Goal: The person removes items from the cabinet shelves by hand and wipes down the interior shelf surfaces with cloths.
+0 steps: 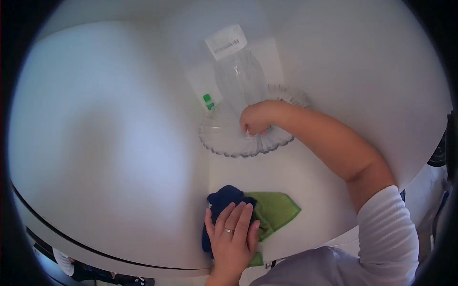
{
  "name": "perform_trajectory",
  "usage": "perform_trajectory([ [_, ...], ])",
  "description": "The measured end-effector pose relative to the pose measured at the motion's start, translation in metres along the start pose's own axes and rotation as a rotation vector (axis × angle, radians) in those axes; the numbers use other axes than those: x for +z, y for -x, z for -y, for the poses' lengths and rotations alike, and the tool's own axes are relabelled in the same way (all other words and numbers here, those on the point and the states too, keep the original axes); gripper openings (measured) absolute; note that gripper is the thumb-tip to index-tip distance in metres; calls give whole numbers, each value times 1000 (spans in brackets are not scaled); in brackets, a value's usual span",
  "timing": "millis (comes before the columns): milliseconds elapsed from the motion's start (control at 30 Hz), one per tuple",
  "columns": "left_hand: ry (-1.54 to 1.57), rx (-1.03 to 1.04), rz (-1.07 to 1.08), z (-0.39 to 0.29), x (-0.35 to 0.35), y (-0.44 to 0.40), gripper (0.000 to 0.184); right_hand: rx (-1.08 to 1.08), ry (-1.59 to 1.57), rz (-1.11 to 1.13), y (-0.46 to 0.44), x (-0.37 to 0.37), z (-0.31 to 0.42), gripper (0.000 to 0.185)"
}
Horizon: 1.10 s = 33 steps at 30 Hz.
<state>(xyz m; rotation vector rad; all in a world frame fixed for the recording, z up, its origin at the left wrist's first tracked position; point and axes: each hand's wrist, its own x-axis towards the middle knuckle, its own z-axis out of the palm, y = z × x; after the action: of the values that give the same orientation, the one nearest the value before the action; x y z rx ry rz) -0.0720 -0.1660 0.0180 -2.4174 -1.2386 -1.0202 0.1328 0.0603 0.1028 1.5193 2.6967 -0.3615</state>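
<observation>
My left hand, with a ring on one finger, lies spread on a dark blue cloth. A green cloth lies partly beneath the blue one. Farther away, my right hand is closed over a clear glass dish with a scalloped rim. Its fingertips point down at the dish, and what they pinch, if anything, is too small to make out. Just behind this hand is a tall clear fluted vessel, with a white barcode label at its far end.
A small bottle with a green cap stands left of the dish. White panels rise around the work surface. At the lower left, beyond the edge, part of another person shows.
</observation>
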Motion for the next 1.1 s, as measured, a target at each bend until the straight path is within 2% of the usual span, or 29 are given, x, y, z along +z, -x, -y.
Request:
perform_trajectory([
  [200, -24, 13, 14, -5, -4, -2, 30, 134, 131, 101, -25, 24, 4, 28],
  [300, -21, 36, -21, -3, -2, -1, 30, 102, 144, 99, -30, 24, 2, 23],
  [400, -1, 96, -74, -1, 0, 2, 36, 32, 315, 66, -31, 23, 12, 19],
  [500, 10, 158, -127, -2, 0, 3, 41, 88, 437, -256, -13, 29, 27, 17],
  [600, 34, 190, -168, 0, 1, 5, 40, 93, 273, -442, -9, 14, 27, 20],
  [767, 79, 250, -213, 1, -2, 9, 42, -61, 130, -745, 78, -42, 43, 20],
  [867, 139, 266, -279, 2, -2, 11, 39, -69, 52, -849, 130, -47, 45, 20],
  [967, 185, 243, -285, 1, -7, 8, 35, 205, -45, -758, 176, -33, 60, 18],
  [1100, 232, 230, -145, -24, -32, -1, 33, 394, 26, -738, 209, 7, 57, 15],
])
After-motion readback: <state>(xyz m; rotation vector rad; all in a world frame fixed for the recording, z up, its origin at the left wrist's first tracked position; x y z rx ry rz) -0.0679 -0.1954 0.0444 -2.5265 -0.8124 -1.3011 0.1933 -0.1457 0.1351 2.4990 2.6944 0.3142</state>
